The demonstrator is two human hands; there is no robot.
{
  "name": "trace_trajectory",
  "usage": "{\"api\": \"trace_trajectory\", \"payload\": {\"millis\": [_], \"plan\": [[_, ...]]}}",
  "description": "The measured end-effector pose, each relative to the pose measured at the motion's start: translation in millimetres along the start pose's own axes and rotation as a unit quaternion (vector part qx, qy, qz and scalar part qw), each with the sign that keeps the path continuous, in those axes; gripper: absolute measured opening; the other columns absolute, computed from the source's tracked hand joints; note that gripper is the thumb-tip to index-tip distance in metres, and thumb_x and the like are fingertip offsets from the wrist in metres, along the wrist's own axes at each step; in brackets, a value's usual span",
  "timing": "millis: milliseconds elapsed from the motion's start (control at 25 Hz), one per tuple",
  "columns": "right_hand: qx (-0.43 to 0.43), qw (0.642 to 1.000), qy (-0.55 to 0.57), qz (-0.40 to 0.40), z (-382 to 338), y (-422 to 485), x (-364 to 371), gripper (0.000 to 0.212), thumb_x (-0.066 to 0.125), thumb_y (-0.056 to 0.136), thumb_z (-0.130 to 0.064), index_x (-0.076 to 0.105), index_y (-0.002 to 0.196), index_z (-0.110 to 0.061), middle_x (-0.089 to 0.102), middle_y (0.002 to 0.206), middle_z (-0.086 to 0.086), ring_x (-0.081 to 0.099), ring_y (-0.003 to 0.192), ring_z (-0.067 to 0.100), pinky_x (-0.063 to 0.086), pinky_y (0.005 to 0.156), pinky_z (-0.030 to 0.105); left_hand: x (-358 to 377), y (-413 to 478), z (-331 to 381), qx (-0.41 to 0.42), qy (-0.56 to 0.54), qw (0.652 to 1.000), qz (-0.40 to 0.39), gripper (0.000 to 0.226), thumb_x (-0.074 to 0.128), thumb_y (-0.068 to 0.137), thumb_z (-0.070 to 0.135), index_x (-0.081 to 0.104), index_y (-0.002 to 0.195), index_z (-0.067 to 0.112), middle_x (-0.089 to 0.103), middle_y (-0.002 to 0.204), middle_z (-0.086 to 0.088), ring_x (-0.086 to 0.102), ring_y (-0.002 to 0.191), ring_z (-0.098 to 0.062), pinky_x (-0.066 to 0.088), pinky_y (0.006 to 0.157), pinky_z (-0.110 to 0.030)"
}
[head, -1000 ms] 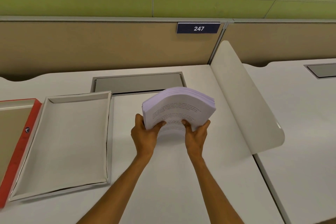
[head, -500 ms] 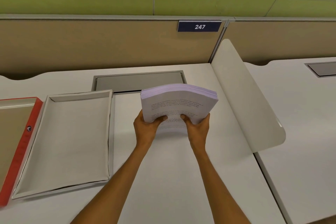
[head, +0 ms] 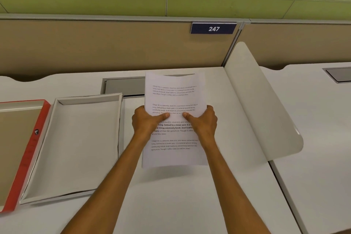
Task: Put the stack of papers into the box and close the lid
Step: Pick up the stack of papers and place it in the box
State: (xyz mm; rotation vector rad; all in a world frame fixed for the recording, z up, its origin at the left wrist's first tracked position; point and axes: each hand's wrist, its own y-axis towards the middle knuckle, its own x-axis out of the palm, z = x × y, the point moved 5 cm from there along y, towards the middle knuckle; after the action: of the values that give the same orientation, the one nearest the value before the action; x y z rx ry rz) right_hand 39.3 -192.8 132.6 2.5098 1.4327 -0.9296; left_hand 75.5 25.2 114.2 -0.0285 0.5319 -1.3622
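Observation:
A stack of printed white papers [head: 173,97] is held above the desk, its top page facing me. My left hand [head: 147,121] grips its left edge and my right hand [head: 202,121] grips its right edge, thumbs on top. To the left on the desk lies an open, shallow white box [head: 76,144], with nothing inside. Left of it lies a red-edged lid [head: 24,150], inside up and partly out of view.
A grey cable hatch [head: 123,86] is set into the white desk [head: 171,195] behind the papers. A curved white divider [head: 266,112] stands to the right, with another desk beyond. A tan partition with a "247" sign [head: 213,28] runs along the back.
The stack was tipped up with its far end curled toward me; it has now been lowered and flattened so the whole top page shows. Both hands slid to its sides.

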Motion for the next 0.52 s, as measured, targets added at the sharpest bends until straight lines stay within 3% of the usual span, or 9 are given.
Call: {"api": "trace_trajectory", "payload": {"millis": [120,360,520], "plan": [[0.014,0.999,-0.031,-0.025,-4.8,-6.5,17.1,0.07,0.086,0.068,-0.039,0.049,0.118,-0.008,0.064,0.119,0.009,0.064,0.105,0.027,0.048,0.071,0.029,-14.6,3.8,-4.3,-0.002,0.019,1.0,-0.01,0.046,0.094,0.057,0.03,0.069,0.092,0.017,0.076,0.105,-0.01,0.072,0.084,-0.025,0.061,0.074,-0.038],[0.021,0.997,-0.032,-0.064,-20.0,-34.6,65.0,0.065,0.086,0.069,-0.036,0.048,0.115,-0.01,0.064,0.12,0.01,0.065,0.104,0.027,0.049,0.069,0.029,-64.3,14.8,-25.3,-0.005,0.058,0.998,0.007,0.044,0.092,0.062,0.032,0.062,0.091,0.02,0.074,0.11,-0.012,0.066,0.079,-0.023,0.052,0.06,-0.026],[0.015,0.995,-0.031,-0.091,-36.9,-59.7,107.8,0.064,0.086,0.069,-0.035,0.047,0.113,-0.01,0.064,0.119,0.009,0.065,0.104,0.027,0.048,0.067,0.028,-111.3,22.7,-45.3,-0.016,0.064,0.998,0.021,0.043,0.091,0.063,0.033,0.063,0.092,0.018,0.074,0.111,-0.013,0.069,0.083,-0.026,0.057,0.067,-0.032]]}}
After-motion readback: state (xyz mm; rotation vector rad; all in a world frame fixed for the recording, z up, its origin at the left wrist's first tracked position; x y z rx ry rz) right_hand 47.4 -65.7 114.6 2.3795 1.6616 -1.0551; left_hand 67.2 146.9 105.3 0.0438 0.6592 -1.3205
